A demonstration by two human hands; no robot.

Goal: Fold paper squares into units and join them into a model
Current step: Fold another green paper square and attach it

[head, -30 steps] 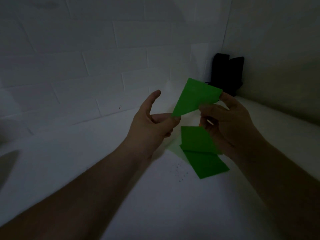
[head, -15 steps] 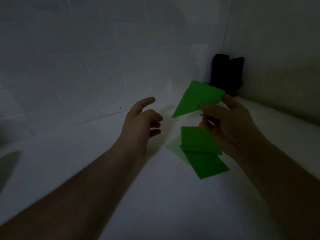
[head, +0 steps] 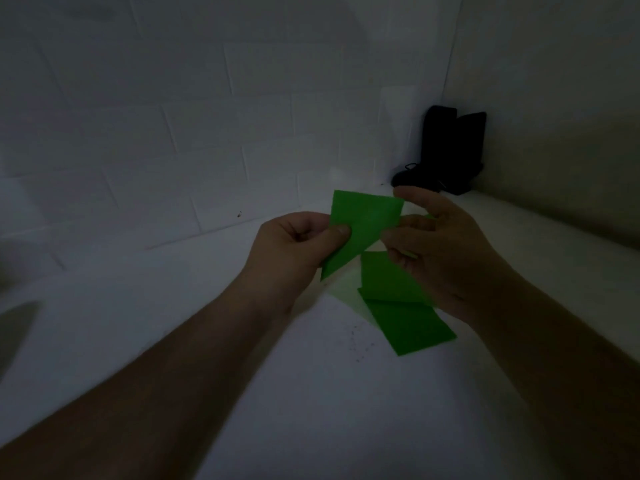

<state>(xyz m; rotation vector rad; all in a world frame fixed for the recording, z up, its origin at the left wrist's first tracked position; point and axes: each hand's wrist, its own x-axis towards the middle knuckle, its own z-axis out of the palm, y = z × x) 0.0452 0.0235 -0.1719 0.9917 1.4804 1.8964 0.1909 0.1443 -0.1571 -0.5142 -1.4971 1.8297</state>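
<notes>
Dim view from your head over a white tabletop (head: 277,393) set in a corner of white tiled wall (head: 173,133). Your left hand (head: 294,244) pinches the folded green paper (head: 363,226) at its left edge, thumb on the near face and the other fingers curled behind it. Your right hand (head: 443,251) meets the same sheet at its right side: the thumb touches the upper right corner and the fingers curl at the right edge. The sheet is held in the air between both hands, above the tabletop, with its lower point directed down and to the left. Below it, more green paper squares (head: 405,306) lie overlapping on the tabletop, partly covered by your right hand; a paler sheet (head: 346,289) shows at their left side. A black object (head: 450,150), too dark to identify, stands in the far corner against the wall.
</notes>
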